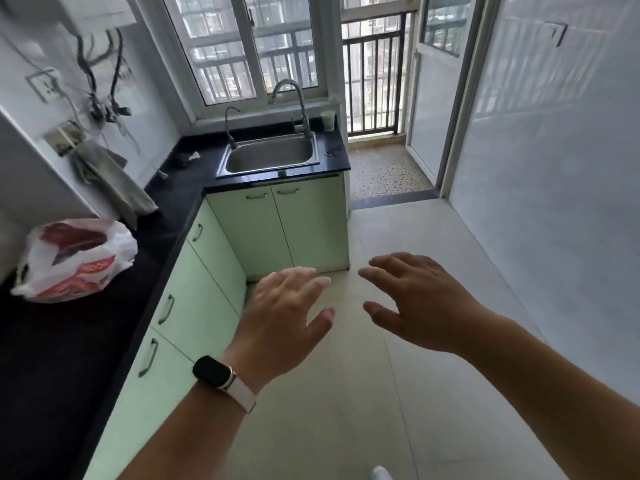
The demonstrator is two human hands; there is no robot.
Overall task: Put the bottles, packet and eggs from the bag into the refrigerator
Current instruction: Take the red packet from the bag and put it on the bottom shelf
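Bench: the black L-shaped stone bench (104, 327) runs along the left wall and turns under the window; pale green cabinet doors (204, 296) with metal handles sit below it.
Floor: the pale tiled floor (398, 393) lies open between the bench and the right wall.
Sink: the steel sink (270, 155) is set in the far stretch of the bench, with a tall curved tap (294, 105) behind it.
Bag: the white and red plastic bag (74, 259) lies slumped on the bench at the left edge, long axis roughly left to right, its open mouth facing up and away toward the wall; the contents are not clear.
Towel: a grey cloth (110, 181) hangs on the wall just behind the bag.
Left hand: the left hand (287, 317), a black watch with a white strap (221, 375) on its wrist, hangs over the floor, well apart from the bag, grip apart, holding nothing.
Right hand: the right hand (422, 303) is just beside it, grip apart, empty.
Cup: a small white paper cup (327, 120) stands right of the tap.
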